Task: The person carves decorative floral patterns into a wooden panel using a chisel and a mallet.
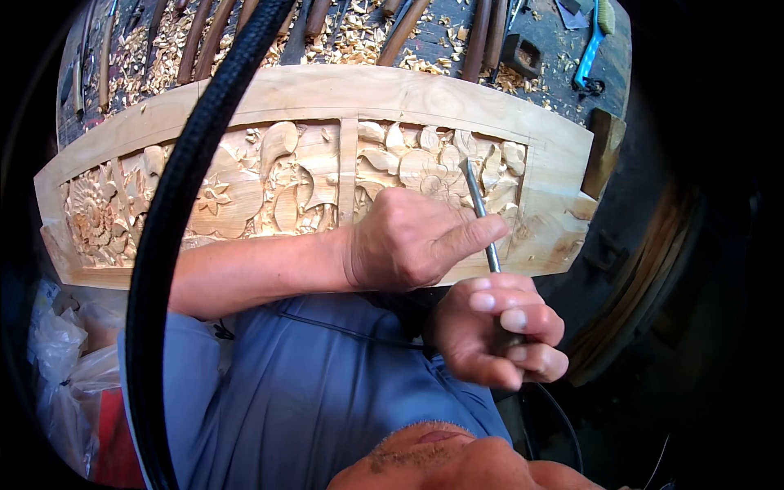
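A carving chisel slants across the right part of a pale wooden panel, its blade tip on the carved flower and leaf relief. My left hand lies over the panel's lower edge, fingers curled, with the thumb across the chisel's metal shaft. Closer to my body, my right hand is closed around the rear of the chisel; the handle is mostly hidden in its fingers. Further left on the panel are more carved shapes, including a round ridged flower and a small star-shaped blossom.
Beyond the panel, several wooden-handled tools lie among wood chips on the dark bench. A blue-handled brush and a dark block are far right. A black braided cord crosses the view. Plastic bags sit lower left.
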Motion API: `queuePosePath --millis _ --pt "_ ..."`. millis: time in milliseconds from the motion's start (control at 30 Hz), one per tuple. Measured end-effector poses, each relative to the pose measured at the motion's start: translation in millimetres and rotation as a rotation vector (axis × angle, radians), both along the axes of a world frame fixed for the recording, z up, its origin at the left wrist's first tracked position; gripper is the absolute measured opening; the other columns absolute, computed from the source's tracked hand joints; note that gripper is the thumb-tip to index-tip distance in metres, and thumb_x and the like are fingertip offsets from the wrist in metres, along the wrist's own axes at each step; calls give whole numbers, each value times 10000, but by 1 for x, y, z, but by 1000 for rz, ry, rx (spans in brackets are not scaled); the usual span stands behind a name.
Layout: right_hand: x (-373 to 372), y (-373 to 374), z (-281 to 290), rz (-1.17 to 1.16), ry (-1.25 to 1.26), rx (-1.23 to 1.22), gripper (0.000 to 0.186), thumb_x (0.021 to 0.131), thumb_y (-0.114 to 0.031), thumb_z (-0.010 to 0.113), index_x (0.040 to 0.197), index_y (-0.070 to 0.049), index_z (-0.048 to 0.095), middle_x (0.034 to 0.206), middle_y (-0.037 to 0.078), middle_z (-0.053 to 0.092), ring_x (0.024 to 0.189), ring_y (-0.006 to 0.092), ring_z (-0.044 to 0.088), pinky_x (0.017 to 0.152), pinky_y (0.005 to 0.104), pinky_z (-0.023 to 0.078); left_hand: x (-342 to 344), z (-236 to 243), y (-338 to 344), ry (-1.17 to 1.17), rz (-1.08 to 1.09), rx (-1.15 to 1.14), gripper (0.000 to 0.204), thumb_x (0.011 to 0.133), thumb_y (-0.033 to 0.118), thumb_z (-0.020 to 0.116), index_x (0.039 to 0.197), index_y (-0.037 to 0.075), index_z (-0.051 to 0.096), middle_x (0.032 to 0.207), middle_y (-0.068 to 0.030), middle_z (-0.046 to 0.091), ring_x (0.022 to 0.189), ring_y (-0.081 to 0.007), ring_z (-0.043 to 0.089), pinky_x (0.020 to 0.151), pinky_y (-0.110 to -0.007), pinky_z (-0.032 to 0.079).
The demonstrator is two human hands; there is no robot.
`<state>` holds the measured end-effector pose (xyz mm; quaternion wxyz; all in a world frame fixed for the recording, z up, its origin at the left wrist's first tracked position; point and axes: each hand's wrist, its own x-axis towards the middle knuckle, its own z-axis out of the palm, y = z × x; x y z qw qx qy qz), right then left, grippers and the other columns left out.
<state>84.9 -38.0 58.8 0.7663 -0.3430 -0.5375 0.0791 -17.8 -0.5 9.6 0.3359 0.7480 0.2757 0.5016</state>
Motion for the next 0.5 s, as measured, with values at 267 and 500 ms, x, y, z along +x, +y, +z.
queuePosePath --millis 267,500 --pt "21 -2 1 255 9 -84 603 1138 -608 404 900 -54 414 834 138 601 473 164 572 411 273 498 4 -2 -4 6 86 13 359 822 -4 751 1177 46 744 611 -25 587 492 -204 606 469 -359 472" --pt "30 0 -1 384 76 -138 628 1145 -619 389 877 -52 425 849 145 613 464 164 565 411 277 454 2 2 0 20 99 -35 332 826 -2 761 1154 49 745 613 -34 603 486 -212 606 463 -360 463"
